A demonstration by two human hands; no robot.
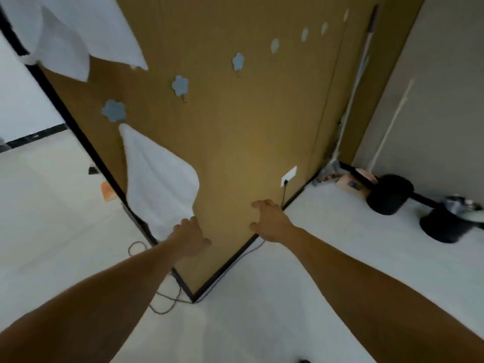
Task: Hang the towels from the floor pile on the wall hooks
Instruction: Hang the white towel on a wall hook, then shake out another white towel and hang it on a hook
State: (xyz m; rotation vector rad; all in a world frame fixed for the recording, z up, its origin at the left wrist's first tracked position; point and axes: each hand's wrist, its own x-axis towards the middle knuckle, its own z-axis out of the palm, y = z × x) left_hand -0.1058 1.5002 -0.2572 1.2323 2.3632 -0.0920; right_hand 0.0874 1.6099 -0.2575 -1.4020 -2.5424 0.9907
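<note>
Our left hand (pixel 190 233) and right hand (pixel 271 222) are loosely curled and empty. The left, just beside the hung white towel (pixel 157 179), could, we judge, snag it off its flower hook (pixel 114 111).

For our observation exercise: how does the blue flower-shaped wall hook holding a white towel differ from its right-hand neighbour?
The towel-bearing blue flower-shaped hook has a white towel hanging below it; the neighbouring blue flower-shaped hook is bare, its peg exposed. The first appears larger and lower in view. Colour and shape match.
</note>
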